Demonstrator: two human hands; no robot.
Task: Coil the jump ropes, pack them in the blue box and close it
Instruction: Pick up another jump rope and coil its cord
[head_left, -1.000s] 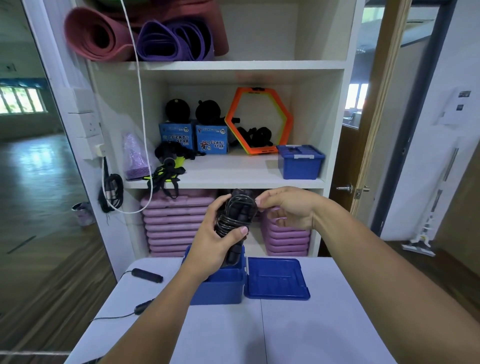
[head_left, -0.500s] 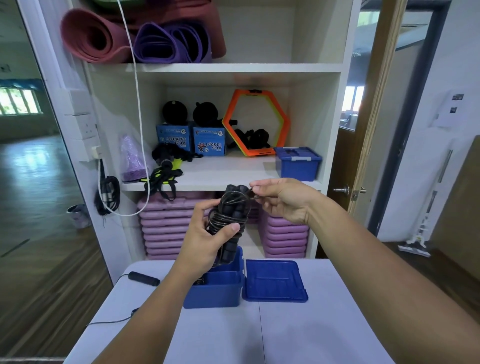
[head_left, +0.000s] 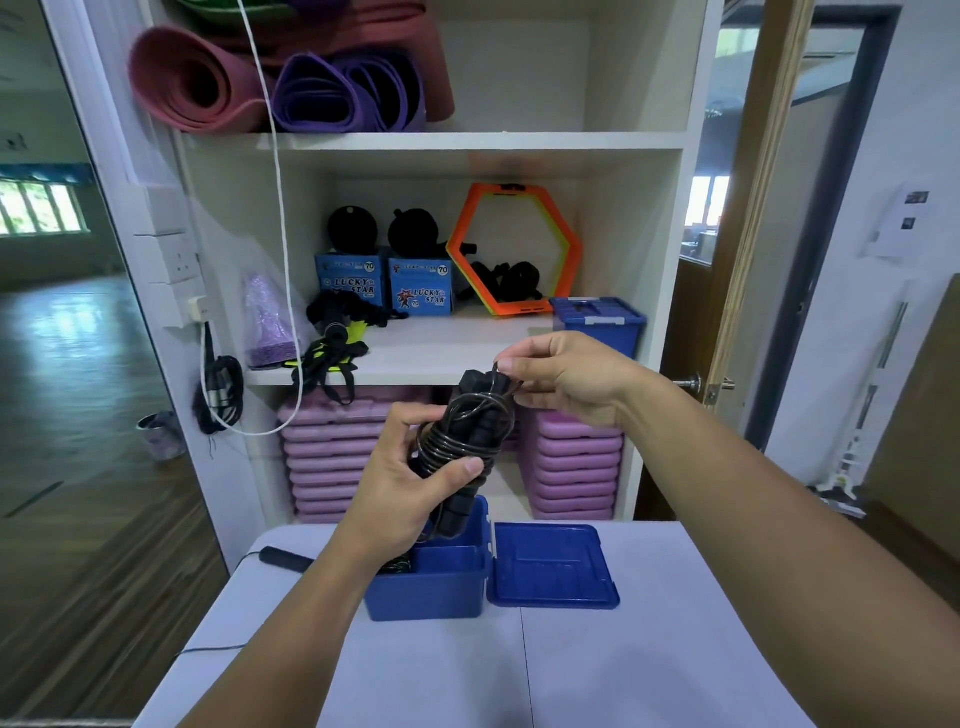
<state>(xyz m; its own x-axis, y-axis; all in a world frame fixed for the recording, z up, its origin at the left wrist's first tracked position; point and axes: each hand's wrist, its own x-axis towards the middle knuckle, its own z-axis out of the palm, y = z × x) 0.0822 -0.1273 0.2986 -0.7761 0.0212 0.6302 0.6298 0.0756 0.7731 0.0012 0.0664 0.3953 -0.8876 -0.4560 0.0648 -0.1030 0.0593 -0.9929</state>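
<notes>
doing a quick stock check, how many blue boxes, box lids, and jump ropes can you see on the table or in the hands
blue box: 1
loose box lid: 1
coiled jump rope held in both hands: 1
jump rope lying on the table: 1
total: 4

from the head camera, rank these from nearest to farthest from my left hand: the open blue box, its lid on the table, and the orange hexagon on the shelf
1. Open blue box: just below the left hand.
2. Lid: flat on the table, right of the box.
3. Orange hexagon: on the shelf behind, leaning upright.
</notes>
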